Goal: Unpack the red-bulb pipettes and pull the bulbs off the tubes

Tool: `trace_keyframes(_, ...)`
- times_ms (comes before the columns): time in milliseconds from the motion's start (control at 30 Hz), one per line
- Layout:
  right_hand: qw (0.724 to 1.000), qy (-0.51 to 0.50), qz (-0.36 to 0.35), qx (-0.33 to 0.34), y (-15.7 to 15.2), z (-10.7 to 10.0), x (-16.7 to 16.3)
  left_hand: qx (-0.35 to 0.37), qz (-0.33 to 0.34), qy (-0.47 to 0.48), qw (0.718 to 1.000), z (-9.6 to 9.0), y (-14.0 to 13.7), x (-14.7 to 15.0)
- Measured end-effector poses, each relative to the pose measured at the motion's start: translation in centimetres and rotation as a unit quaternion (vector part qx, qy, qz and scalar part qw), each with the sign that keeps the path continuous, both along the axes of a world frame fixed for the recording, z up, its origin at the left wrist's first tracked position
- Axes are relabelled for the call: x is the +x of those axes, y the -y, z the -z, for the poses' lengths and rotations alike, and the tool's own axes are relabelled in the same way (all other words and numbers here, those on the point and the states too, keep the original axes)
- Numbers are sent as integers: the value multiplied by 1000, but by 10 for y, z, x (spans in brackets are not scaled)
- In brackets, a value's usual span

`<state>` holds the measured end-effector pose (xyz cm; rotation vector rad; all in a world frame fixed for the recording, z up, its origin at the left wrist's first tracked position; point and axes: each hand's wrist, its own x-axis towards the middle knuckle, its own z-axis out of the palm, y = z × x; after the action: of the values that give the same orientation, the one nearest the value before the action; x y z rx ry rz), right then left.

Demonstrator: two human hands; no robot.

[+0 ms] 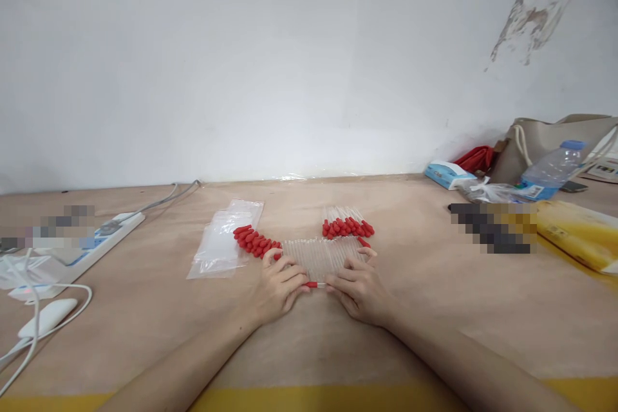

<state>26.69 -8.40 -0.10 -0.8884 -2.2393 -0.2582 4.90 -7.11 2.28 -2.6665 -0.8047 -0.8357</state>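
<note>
My left hand [282,284] is closed, with thumb and fingertips pinching a red rubber bulb [311,284]. My right hand [361,286] pinches a clear glass dropper tube [321,285], whose end meets the bulb; how far it sits inside cannot be made out. Just beyond the fingers lies a row of bare glass tubes [316,257], side by side. A heap of loose red bulbs [255,243] is beside my left fingers. One red bulb [364,243] lies by my right fingers. Farther back rests a bunch of droppers [347,222], red bulbs on their near ends.
Clear plastic bags [222,241] lie flat left of the bulbs. At far left are a power strip [109,244] and white cables [89,299]. On the right stand a tissue pack [449,175], a water bottle [555,170], a bag [506,164] and a yellow package [579,235].
</note>
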Motion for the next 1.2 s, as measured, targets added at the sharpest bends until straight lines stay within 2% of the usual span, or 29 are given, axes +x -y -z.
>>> trace_keyframes(167,1000,-5,-15,13,2,0,2,6,14,-6,1000,-2,1,0)
trace_keyframes(433,995,-9,-27,99,3,2,5,-16,41,30,999,9,1,-3)
trace_keyframes(733,992,-22,-25,125,3,6,6,-26,45,43,998,6,6,-2)
trace_keyframes(833,992,-25,-20,126,1,5,12,-33,37,48,998,5,5,-11)
trace_keyframes(933,992,-61,39,104,-4,0,20,-44,-4,94,995,9,0,-27)
trace_keyframes(1067,985,-87,148,35,-13,-5,21,-63,-45,171,982,14,-9,-40)
trace_keyframes(1200,976,-102,194,5,-22,-1,15,-31,-149,245,957,4,-22,-43)
